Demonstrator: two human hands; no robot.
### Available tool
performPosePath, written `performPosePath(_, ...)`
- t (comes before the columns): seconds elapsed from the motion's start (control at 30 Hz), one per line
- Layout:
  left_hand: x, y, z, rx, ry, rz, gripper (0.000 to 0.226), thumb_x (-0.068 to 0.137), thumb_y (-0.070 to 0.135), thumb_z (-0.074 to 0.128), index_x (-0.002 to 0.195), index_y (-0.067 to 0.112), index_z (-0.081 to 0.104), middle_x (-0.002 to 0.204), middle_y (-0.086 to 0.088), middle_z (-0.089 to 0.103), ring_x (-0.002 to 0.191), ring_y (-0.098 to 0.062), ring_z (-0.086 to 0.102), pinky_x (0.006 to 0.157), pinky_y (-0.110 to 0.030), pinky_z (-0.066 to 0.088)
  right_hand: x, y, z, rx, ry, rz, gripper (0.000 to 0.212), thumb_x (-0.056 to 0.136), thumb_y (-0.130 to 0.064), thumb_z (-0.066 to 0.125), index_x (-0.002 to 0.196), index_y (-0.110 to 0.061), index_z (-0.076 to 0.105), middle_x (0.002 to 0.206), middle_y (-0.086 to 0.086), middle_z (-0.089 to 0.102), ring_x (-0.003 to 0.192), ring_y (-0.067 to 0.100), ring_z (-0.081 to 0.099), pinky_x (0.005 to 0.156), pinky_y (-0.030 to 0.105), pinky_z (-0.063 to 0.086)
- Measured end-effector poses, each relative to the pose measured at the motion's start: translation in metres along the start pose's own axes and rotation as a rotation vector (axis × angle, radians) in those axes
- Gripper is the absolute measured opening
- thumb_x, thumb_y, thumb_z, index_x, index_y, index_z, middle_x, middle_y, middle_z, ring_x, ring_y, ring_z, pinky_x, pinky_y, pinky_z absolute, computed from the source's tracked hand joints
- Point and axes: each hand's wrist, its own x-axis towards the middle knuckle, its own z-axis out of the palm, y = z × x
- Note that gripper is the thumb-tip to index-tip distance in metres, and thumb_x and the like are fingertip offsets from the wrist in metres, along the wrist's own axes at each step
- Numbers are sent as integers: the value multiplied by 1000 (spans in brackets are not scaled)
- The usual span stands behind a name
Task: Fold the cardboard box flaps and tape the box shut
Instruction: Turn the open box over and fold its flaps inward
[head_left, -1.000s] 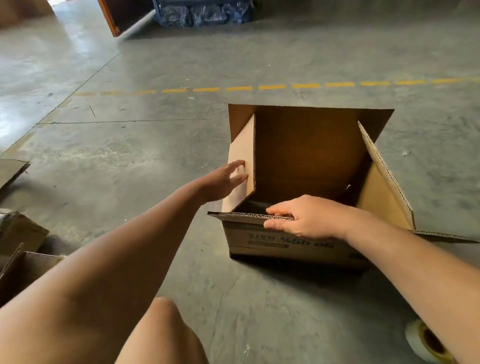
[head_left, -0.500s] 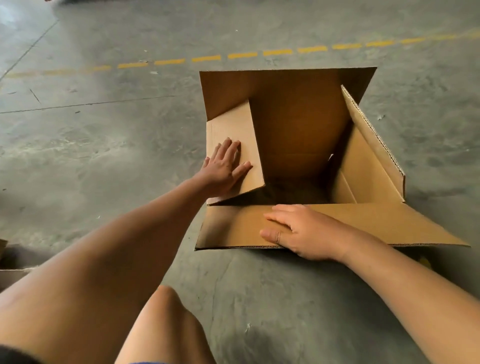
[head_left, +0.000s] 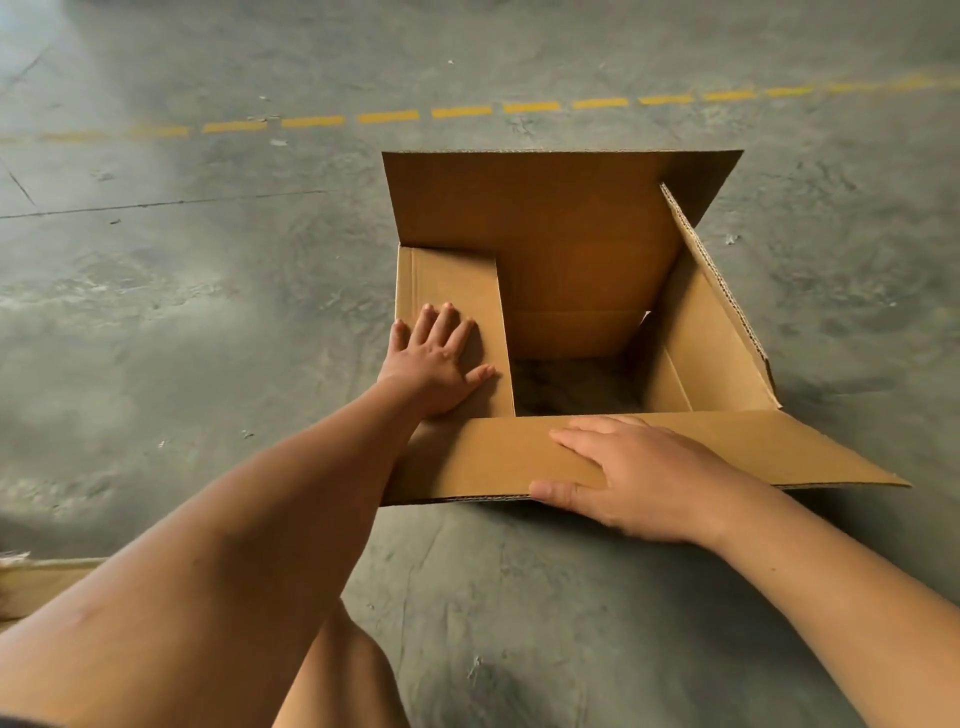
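1. Risk: left flap (head_left: 452, 291) springs back up if the left hand (head_left: 434, 364) lifts before another flap covers it; corrugated board wants to return upright.
2. Risk: right flap (head_left: 719, 291) stands upright; if the long flaps come in first it gets trapped outside and the top won't lie flat.
3. Risk: near flap (head_left: 478, 457) lies splayed outward toward the person; pushing down on it could crease it or tip the box.
4. Risk: no tape visible in view, so closed flaps may pop open while the person reaches for it. Judgement only.
5. Left hand: flat, fingers spread wide, palm pressing the left flap down inside the opening. Holds nothing.
6. Right hand (head_left: 639, 478): fingers straight and laid flat on the near flap, thumb at its near edge. No grip seen.
7. Cardboard box (head_left: 571, 332): on the concrete floor (head_left: 208, 312), centre-right, just in front of the person. Plain brown, open top, looks empty, dark bottom visible.
8. Far flap (head_left: 545, 197) stands upright. Yellow dashed line (head_left: 389, 115) runs across the floor beyond.
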Motion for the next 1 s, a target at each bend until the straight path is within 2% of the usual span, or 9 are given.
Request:
performPosePath(0.2,-4,-2,-12,-80,-25,17,92,85,83,16,159,31,1,168,-2,-9,153,-29,-14,121,-58,-5,-18,28,-1,-66,110,-25,97,71,-92,16,149,-38,36,155,-19,36,140,8,34,110,35,37)
performPosePath(0.33,-13,4,-33,-115,-137,3,87,91,75,31,160,28,5,168,-5,-7,153,-33,-9,122,-58,4,-18,33,-4,-78,266,-77,89,74,-90,16,140,-40,49,140,-20,54,125,8,50,85,29,48)
performPosePath(0.4,-20,11,-47,-171,-207,2,85,91,72,36,159,26,13,168,-6,2,153,-36,5,121,-55,16,-14,34,-10,-79,334,-110,87,75,-89,15,133,-40,56,127,-19,62,112,8,57,74,25,50)
performPosePath(0.5,-35,33,-76,-339,-308,-7,95,81,81,35,157,26,24,165,-6,21,148,-33,28,117,-49,29,-10,42,-19,-92,370,-145,84,76,-87,13,124,-38,62,110,-15,67,97,8,61,62,22,47)
performPosePath(0.6,-56,69,-104,-450,-347,41,91,81,80,32,155,28,31,162,0,31,147,-26,31,117,-46,27,-9,61,-25,-123,419,-168,84,79,-85,12,127,-37,61,113,-14,68,99,10,63,63,23,46)
performPosePath(0.7,-74,107,-127,-610,-409,95,81,84,74,39,151,28,39,156,5,41,141,-18,38,113,-36,30,-12,93,-33,-156,482,-154,83,82,-85,10,127,-37,61,114,-13,69,102,12,64,68,29,49)
performPosePath(0.83,-82,149,-137,-398,-491,131,95,70,82,43,153,36,34,155,4,43,138,-23,45,112,-45,39,-22,138,-50,-109,530,-130,77,85,-82,18,123,-34,65,108,-12,71,97,13,65,75,34,56)
performPosePath(0.93,-81,172,-132,-133,-308,108,89,79,83,40,154,37,30,155,2,43,130,-24,52,97,-42,52,-32,169,-66,127,580,-197,47,92,-64,45,116,-32,70,95,-14,70,88,6,64,76,31,57)
performPosePath(1.0,-82,182,-126,-37,-178,125,83,85,81,35,154,36,29,154,3,44,124,-22,57,90,-40,56,-33,194,-80,370,637,-248,30,92,-51,56,109,-33,73,98,-16,71,92,4,65,81,28,57)
